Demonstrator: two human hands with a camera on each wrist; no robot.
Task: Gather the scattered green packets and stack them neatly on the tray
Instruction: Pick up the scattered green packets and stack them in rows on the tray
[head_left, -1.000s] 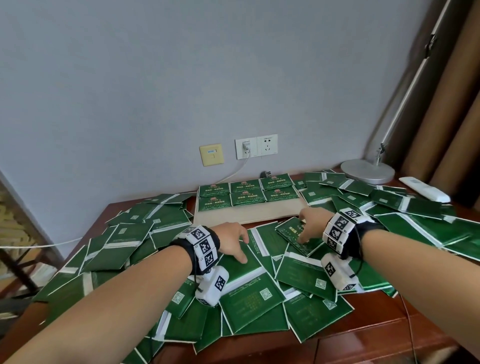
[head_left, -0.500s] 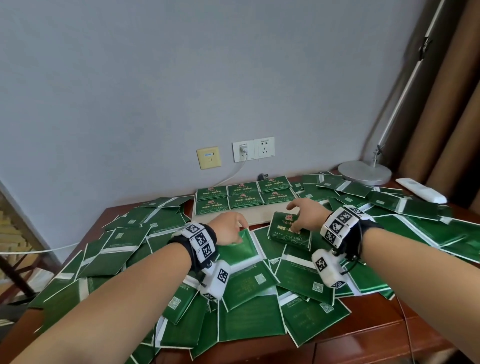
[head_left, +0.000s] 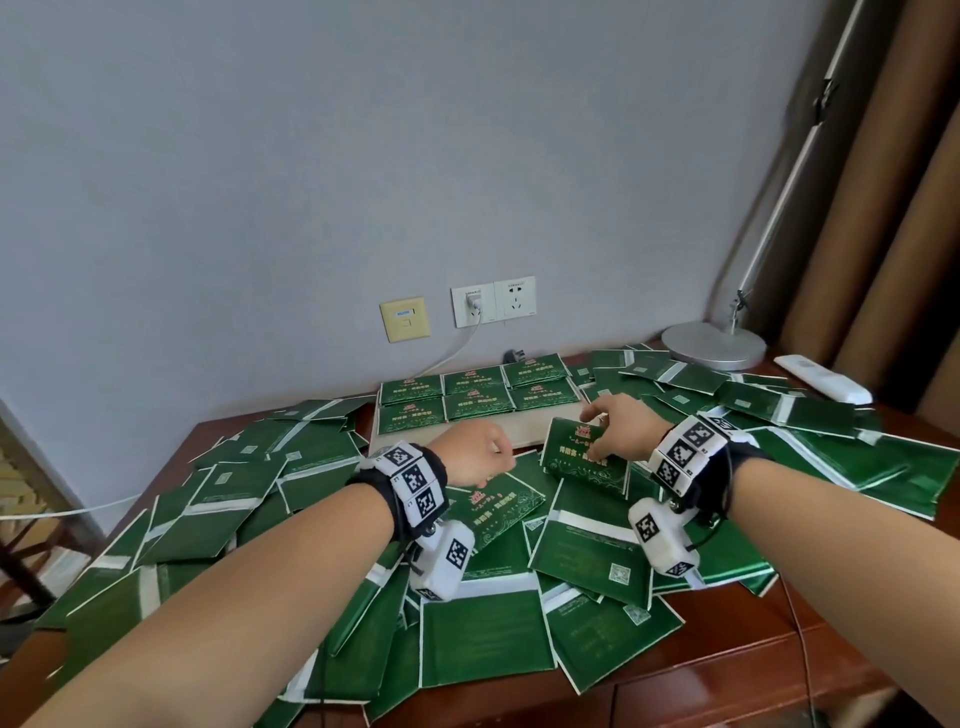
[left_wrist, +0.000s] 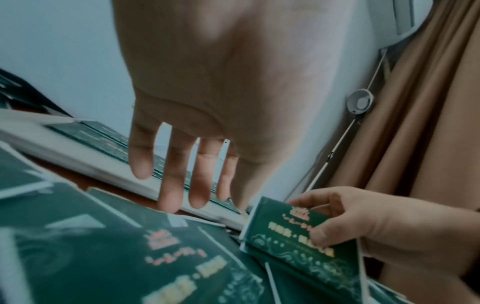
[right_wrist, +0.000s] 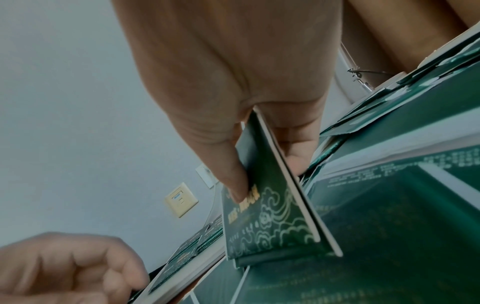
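Green packets (head_left: 291, 483) lie scattered over the wooden table. A beige tray (head_left: 524, 430) at the back holds several packets (head_left: 470, 396) in neat rows. My right hand (head_left: 605, 431) pinches one packet (head_left: 582, 462) between thumb and fingers, tilted up just off the pile at the tray's front right corner. The right wrist view shows the thumb (right_wrist: 237, 191) on the printed face of that packet (right_wrist: 267, 222). My left hand (head_left: 480, 453) hovers with loose fingers (left_wrist: 168, 181), holding nothing, over a face-up packet (head_left: 493, 506) in front of the tray (left_wrist: 85, 158).
A lamp base (head_left: 714, 345) and a white remote (head_left: 823, 384) sit at the back right, beside brown curtains. Wall sockets (head_left: 493, 304) with a plugged cable are behind the tray. Bare wood (head_left: 737, 670) shows at the front right edge of the table.
My right hand has picked a packet out of the pile and lifted it towards the tray. My left hand has come off the packet it pressed and moved forward.
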